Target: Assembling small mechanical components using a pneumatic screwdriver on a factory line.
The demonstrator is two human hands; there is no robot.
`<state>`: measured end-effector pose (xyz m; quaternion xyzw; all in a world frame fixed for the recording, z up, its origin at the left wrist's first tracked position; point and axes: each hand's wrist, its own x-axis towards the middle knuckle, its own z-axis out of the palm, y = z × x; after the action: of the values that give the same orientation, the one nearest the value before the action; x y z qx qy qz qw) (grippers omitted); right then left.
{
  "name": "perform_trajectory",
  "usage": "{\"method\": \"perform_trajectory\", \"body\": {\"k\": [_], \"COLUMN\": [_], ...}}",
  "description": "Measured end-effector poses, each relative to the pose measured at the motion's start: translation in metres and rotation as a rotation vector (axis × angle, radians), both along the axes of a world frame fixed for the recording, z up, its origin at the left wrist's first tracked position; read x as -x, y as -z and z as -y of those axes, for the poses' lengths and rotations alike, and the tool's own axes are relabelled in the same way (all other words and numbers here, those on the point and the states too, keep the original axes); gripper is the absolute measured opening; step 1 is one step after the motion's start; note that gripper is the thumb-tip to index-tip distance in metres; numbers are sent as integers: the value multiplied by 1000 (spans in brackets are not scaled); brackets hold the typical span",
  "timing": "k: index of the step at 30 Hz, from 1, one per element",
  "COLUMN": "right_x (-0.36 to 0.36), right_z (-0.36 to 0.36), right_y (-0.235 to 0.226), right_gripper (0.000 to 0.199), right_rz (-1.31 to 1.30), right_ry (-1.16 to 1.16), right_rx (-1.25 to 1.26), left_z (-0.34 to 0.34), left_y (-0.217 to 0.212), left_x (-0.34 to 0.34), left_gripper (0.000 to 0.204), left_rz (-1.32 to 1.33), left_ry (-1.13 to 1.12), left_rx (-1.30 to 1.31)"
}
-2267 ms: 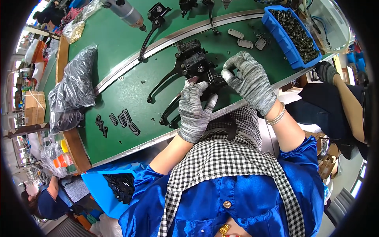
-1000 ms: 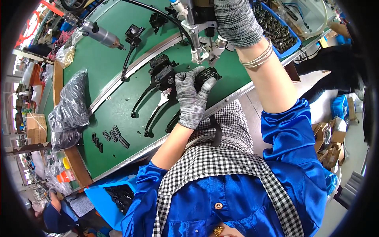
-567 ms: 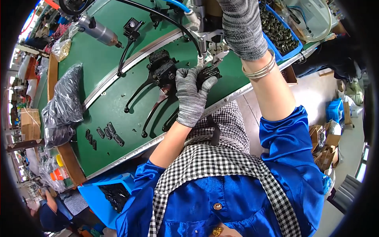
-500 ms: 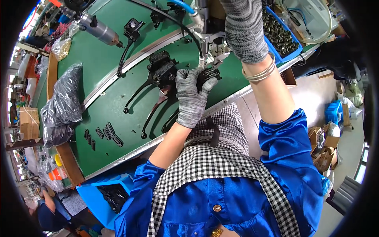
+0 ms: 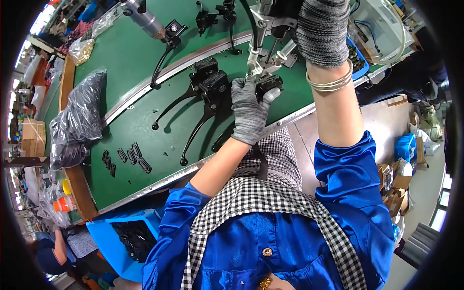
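Observation:
My left hand [image 5: 250, 111], in a grey knitted glove, is closed around a black brake lever assembly [image 5: 269, 85] near the table's front edge. Its thumb lies along the block, and a lever runs out beneath the wrist. Just beyond the fingers stands a metal fixture [image 5: 261, 63] with a slim upright rod. My right hand [image 5: 325, 36], gloved too, is raised beside the upper part of the fixture. The top edge of the picture cuts off its fingers, so what it grips is hidden. More brake lever assemblies [image 5: 210, 87] lie just left of my left hand.
Small black oval parts [image 5: 133, 154] lie on the green tabletop [image 5: 123, 186]. A filled plastic bag [image 5: 82, 113] rests at the left edge. A power screwdriver [image 5: 146, 21] hangs far left. A metal rail [image 5: 128, 104] crosses the table. Blue bins stand below left [image 5: 104, 241] and right [image 5: 360, 70].
The view has shifted, so the table's things appear further right. My right hand has moved slightly right relative to the fixture. The left hand still holds the brake lever assembly at the fixture.

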<state>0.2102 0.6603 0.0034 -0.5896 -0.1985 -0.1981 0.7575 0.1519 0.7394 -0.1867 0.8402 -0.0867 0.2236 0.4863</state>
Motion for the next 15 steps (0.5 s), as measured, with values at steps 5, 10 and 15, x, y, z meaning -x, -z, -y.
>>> {"method": "perform_trajectory", "body": {"k": [5,10,15], "right_x": [8,14,-23], "right_z": [0,-2,5], "right_y": [-6,-4,29], "right_gripper": [30,30,32], "right_rz": [-13,-39,454], "right_ry": [-40,-77,-304], "right_rx": [-20,-61,-254], "left_z": [-3,-3,5], "left_y": [14,12,18], "left_x": [-10,-9,-13], "left_gripper": [57,57,55], "left_rz": [25,-57,-76], "left_ry": [67,97,150], "left_rx": [-46,52,129]}}
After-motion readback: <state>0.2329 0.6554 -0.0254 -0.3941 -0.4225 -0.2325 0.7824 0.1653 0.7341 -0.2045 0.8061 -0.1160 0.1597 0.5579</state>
